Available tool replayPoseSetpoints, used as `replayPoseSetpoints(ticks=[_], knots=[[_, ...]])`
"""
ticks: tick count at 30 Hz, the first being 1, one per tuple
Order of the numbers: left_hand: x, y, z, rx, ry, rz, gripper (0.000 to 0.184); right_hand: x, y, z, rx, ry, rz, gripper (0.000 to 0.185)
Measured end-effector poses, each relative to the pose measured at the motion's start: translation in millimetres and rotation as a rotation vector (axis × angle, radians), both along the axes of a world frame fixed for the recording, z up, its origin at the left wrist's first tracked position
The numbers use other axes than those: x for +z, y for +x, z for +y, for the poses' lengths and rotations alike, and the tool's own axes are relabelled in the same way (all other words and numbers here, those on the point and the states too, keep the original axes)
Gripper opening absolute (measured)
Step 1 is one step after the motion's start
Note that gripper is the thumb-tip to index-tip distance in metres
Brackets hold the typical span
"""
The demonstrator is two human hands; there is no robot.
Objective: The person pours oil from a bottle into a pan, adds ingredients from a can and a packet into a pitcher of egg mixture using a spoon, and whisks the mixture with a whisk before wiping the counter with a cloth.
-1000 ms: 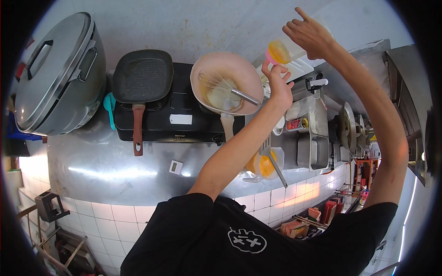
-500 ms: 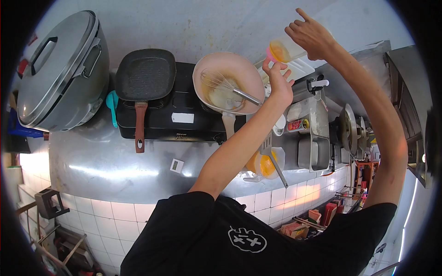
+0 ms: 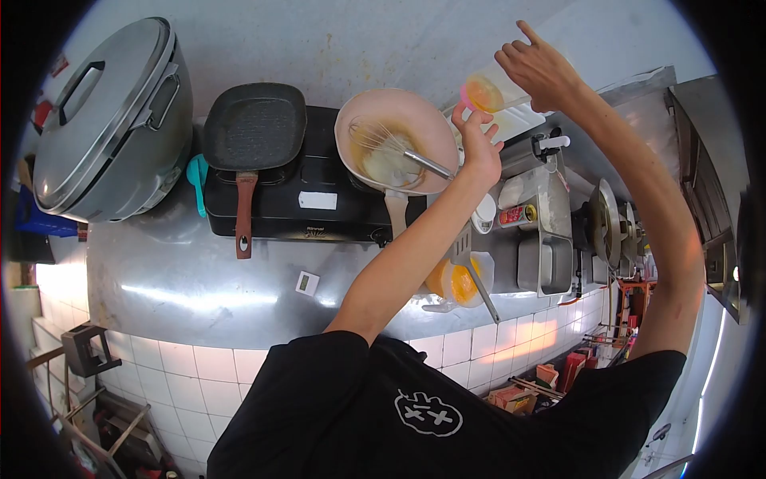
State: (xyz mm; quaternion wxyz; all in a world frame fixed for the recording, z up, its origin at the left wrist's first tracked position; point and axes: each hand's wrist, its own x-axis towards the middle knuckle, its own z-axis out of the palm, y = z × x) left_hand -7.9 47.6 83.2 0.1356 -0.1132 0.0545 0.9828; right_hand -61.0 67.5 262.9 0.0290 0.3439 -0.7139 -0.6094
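Note:
My left hand (image 3: 481, 150) reaches over the pan's right side, its fingers holding a small pink-rimmed clear cup (image 3: 481, 94) with orange-yellow residue or liquid inside. Beside it, up by the wall, is my right hand (image 3: 536, 73), fingers curled and one stretched out; what it grips, if anything, is hidden. A pale pink frying pan (image 3: 431, 128) sits on the stove below the left hand. In it rests a wire whisk (image 3: 427, 164), its wires in a pale, cloudy mixture and its handle against the rim.
Left of that pan, a black square grill pan (image 3: 255, 128) sits on the black stove (image 3: 279, 219), near a large metal pot (image 3: 104, 136). Nearer me, a metal turner (image 3: 476, 279) lies across a container of orange mixture (image 3: 463, 286). A can (image 3: 517, 215) and metal trays (image 3: 545, 263) stand right.
The pink-rimmed cup has tilted, so that its round opening faces me more. My left hand has shifted slightly left, and my right hand has dipped slightly.

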Motion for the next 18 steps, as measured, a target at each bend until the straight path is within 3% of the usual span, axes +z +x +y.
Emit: replayPoseSetpoints(ticks=[8,18], knots=[[-10.3,43.7,-23.3,0.087,-0.012,-0.094,0.077,-10.2,30.4,-26.7,0.121,-0.129,-0.156,0.055],[-22.6,74.7,-26.1,0.059,0.026,-0.184,0.074,-30.5,44.5,-25.2,0.118,-0.046,-0.196,0.058]])
